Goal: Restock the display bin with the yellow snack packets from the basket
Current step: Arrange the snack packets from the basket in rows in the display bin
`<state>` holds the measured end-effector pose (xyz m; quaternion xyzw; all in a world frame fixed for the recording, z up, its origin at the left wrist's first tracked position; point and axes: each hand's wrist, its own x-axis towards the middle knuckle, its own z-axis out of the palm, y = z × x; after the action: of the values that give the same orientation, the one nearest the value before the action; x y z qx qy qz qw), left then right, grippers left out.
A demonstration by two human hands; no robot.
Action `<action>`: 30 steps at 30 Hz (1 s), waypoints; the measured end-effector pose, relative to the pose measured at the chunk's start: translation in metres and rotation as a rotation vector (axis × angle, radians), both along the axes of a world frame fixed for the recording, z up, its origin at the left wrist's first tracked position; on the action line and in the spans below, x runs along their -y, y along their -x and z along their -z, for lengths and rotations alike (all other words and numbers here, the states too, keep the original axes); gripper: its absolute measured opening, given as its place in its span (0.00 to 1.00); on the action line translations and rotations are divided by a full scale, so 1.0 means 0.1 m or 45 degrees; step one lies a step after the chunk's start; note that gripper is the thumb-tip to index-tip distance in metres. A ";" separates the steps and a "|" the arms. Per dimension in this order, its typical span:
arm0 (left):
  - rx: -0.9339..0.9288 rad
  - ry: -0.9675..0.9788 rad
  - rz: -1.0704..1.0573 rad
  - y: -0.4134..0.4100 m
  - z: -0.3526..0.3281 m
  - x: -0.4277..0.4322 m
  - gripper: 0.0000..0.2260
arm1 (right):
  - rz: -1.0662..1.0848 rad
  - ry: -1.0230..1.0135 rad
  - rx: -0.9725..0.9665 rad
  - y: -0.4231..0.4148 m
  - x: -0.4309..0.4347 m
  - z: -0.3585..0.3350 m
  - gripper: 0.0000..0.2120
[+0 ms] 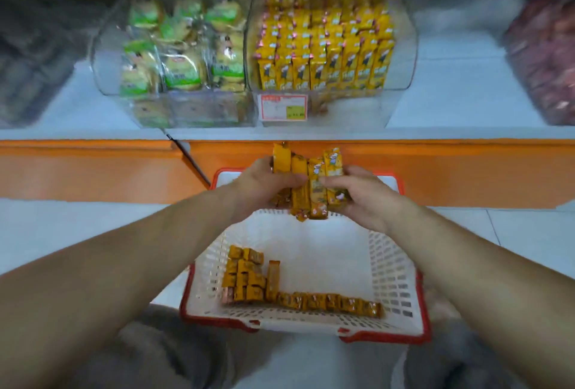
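**A:** Which step is in hand?

**B:** The carry, I'd judge. The left hand [264, 185] and right hand [357, 192] press a bundle of yellow snack packets [308, 177] between them. Each grip is curled round the bundle's sides, with the packets standing upright side by side. The bundle hangs over the far end of the basket [392, 280], just short of the shelf's orange front edge [404, 155].

**A:** And the display bin?

**B:** The display bin [407, 46] is clear-walled and sits near the front edge of the white shelf [451, 99]. Rows of the same packets fill most of it. The next move probably calls for lifting the bundle forward over the bin's front wall and setting it down upright, without letting the stack splay.

**A:** Much left to do?

**B:** Some. A small pile [249, 276] lies in the basket's near left corner, and a single row [329, 301] runs along its near wall.

**A:** What about the surroundings?

**B:** The basket rests on a pale tiled floor [62, 227]. A second clear bin of green-labelled packets [180, 56] touches the display bin's left side, and a price label [283, 107] sits below. Dark red goods [547, 56] sit towards the shelf's right end, too blurred to make out.
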<state>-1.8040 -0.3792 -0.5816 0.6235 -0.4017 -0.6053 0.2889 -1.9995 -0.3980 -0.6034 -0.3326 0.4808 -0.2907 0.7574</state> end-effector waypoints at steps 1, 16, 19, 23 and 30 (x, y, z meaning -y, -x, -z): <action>-0.021 0.049 0.010 0.00 -0.21 -0.04 0.06 | -0.024 0.036 0.025 0.01 0.00 -0.22 0.09; -0.203 0.424 -0.275 0.22 -1.19 -0.25 0.29 | 0.096 0.470 -0.172 -0.02 -0.11 -1.30 0.24; -0.229 0.411 -0.277 0.09 -1.19 -0.16 0.28 | 0.128 0.474 -0.188 -0.11 0.03 -1.28 0.32; -0.181 0.404 -0.304 -0.04 -1.18 -0.06 0.25 | 0.241 0.382 -0.132 -0.14 0.20 -1.26 0.20; -0.108 0.427 -0.418 -0.07 -1.20 0.08 0.19 | 0.349 0.737 -0.357 0.03 0.56 -1.51 0.16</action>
<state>-1.7974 -0.3876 -0.4615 0.5977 -0.3772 -0.5007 0.4998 -2.0025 -0.4539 -0.4525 -0.5026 0.5181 -0.4654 0.5122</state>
